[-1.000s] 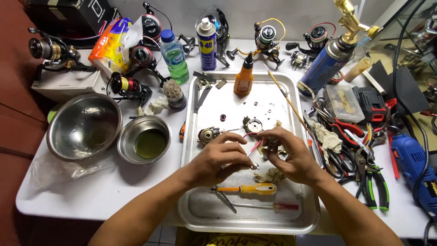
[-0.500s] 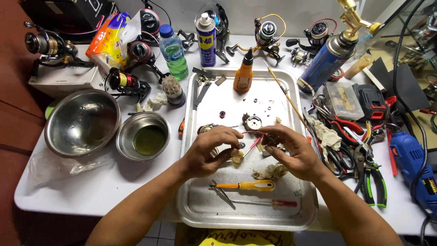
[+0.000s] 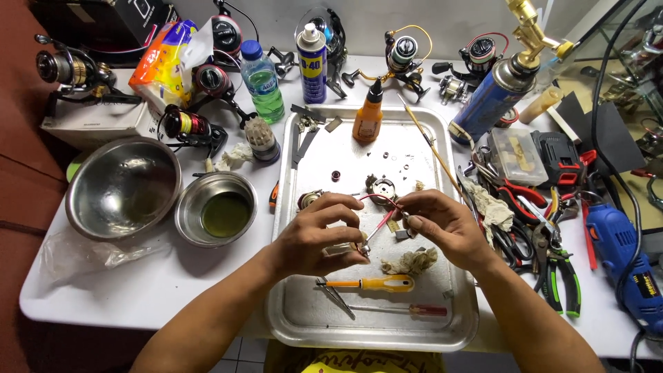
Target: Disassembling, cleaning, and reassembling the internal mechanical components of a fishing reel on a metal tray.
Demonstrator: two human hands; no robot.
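Note:
My left hand (image 3: 319,233) and my right hand (image 3: 438,225) meet over the middle of a metal tray (image 3: 297,324). The left fingers pinch a small metal part with a thin red tool or wire (image 3: 378,226) running from it toward the right hand. My right hand's fingertips close on the other end of that small piece. Just below the hands lie a crumpled rag (image 3: 411,262), a yellow-handled screwdriver (image 3: 373,283) and a red-handled screwdriver (image 3: 414,310). A dark round reel part (image 3: 382,186) sits just beyond the hands.
Two steel bowls (image 3: 123,188) (image 3: 215,208) stand left of the tray, one with greenish liquid. Several fishing reels, a spray can (image 3: 311,63), a green bottle (image 3: 262,81) and an orange bottle (image 3: 368,114) line the back. Pliers (image 3: 552,262), a gas torch (image 3: 498,93) and a blue power tool (image 3: 632,273) crowd the right.
Both hands have lifted slightly away from the tray's front and drawn together, still working the same small part. The screwdrivers and rag have not moved.

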